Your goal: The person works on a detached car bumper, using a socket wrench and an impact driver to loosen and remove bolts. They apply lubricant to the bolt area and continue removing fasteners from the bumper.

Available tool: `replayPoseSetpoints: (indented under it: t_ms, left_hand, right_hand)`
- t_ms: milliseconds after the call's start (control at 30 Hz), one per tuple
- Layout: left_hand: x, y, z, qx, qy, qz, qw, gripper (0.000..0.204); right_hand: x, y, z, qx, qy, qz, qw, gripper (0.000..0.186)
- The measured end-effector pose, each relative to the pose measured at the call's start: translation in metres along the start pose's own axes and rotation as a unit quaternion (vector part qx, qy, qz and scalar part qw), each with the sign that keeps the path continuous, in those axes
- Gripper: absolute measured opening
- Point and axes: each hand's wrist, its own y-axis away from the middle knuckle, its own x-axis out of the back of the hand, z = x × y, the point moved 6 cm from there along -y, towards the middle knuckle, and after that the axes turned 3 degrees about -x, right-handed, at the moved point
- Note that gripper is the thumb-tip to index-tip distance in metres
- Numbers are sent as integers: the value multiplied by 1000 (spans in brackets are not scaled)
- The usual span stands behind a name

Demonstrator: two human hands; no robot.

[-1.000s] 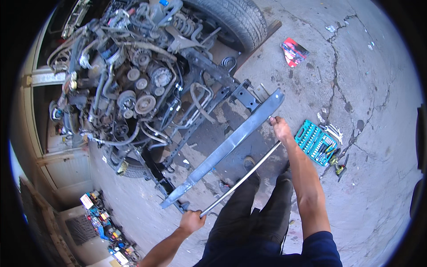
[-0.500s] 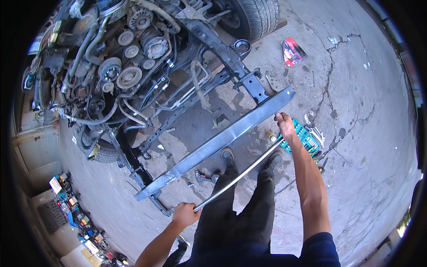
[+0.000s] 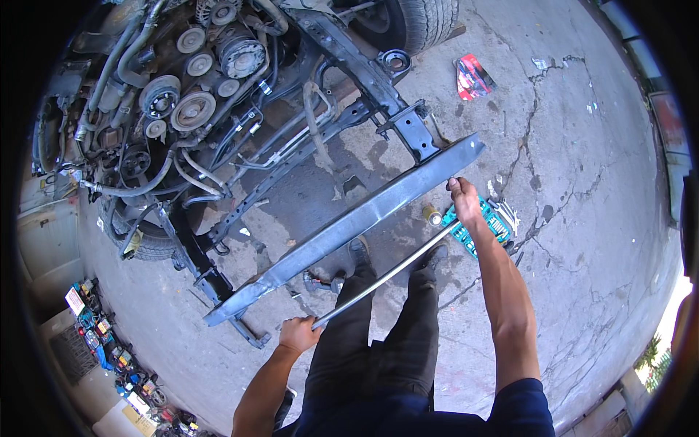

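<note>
A long, thin metal rod [image 3: 382, 280] slants across in front of my legs. My left hand [image 3: 299, 334] is closed around its lower left end. Farther right and higher, my right hand [image 3: 464, 199] is closed at the other end, which disappears behind the palm and wrist. Its thumb and fingertips point toward the grey metal crossbeam [image 3: 349, 227], just short of its lower edge. That beam lies across the ends of two dark frame rails, the right one [image 3: 416, 136] and the left one [image 3: 211, 282]. The rod runs roughly parallel to the beam, nearer to me.
An exposed engine [image 3: 193, 109] with pulleys and hoses fills the upper left, with a tire [image 3: 431, 25] beyond. By my right wrist lie a teal tool case [image 3: 466, 246] and a small can [image 3: 432, 215]. A power tool [image 3: 317, 283] sits near my left foot. Red packaging [image 3: 475, 77] lies farther off.
The view has shifted, so engine, beam and floor items sit slightly left of before. Both hands keep their hold on the rod, which remains at nearly the same slant before my legs.
</note>
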Motion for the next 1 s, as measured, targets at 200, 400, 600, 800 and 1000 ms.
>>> replayPoseSetpoints:
  t_ms: [200,400,600,800,1000]
  left_hand:
    - [16,11,9,27,41,-46,998,27]
    - [65,43,31,109,125,-96,982,41]
    - [131,85,72,116,177,-84,974,37]
    - [189,109,102,4,297,-37,954,36]
    - [219,134,116,-15,429,184,884,36]
  right_hand:
    - [1,5,-1,-4,-14,-13,1000,45]
    - [-3,-3,15,-22,-125,-71,989,41]
    - [-3,1,22,51,-46,-33,997,58]
    - [-1,120,-92,153,227,120,954,60]
    - [-89,349,-238,362,107,-477,794,52]
